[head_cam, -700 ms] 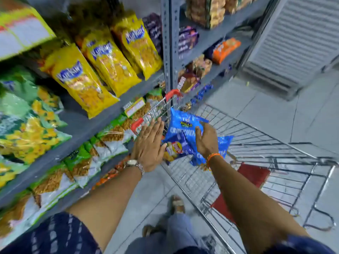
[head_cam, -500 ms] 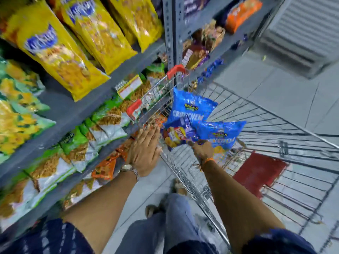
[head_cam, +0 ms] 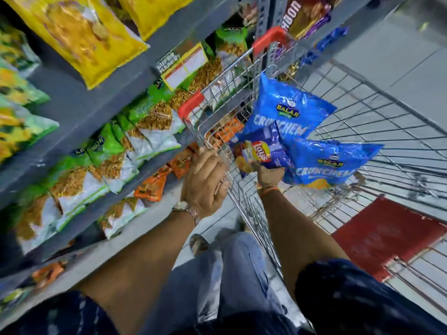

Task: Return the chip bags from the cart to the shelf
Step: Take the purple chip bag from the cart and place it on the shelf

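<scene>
My right hand (head_cam: 270, 174) is inside the wire cart (head_cam: 377, 131) and grips a bunch of blue chip bags by their lower edges. Two light blue Crunchem bags (head_cam: 287, 110) (head_cam: 326, 163) fan upward and to the right. A darker blue Lay's bag (head_cam: 262, 153) sits between them, just above my fingers. My left hand (head_cam: 205, 182) rests on the cart's near left rim, fingers curled on the wire. The grey shelf (head_cam: 79, 110) runs along the left.
The shelf holds yellow snack bags (head_cam: 79, 32) on top, green and white bags (head_cam: 108, 160) in the middle, and orange packs (head_cam: 154, 182) low down. A price tag (head_cam: 182, 65) hangs on the shelf edge. A red flap (head_cam: 389, 235) lies in the cart. My legs stand between shelf and cart.
The view has tipped down and closer to the cart. My left hand moved from open beside the bags onto the cart rim. The bags in my right hand have fanned apart.
</scene>
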